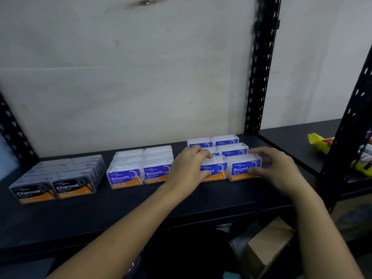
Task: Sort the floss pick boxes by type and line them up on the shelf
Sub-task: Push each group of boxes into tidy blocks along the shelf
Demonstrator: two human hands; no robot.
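Three groups of floss pick boxes stand on a black shelf point(120, 206). Dark Charcoal boxes point(70, 188) sit at the left in two columns. Clear Smooth boxes point(138, 174) with blue and orange labels fill the middle. At the right are the Round boxes point(231, 150), also in two columns. My left hand point(191, 166) wraps the left side of the front left Round box point(216, 170), fingers on top and thumb on its label. My right hand point(271, 168) presses against the right side of the front right Round box point(241, 168).
A black perforated upright point(259, 77) rises just behind the Round boxes. Beyond it on the adjoining shelf lie yellow packets point(320, 141). A brown cardboard box point(267, 244) sits below the shelf. A pale wall panel backs the shelf.
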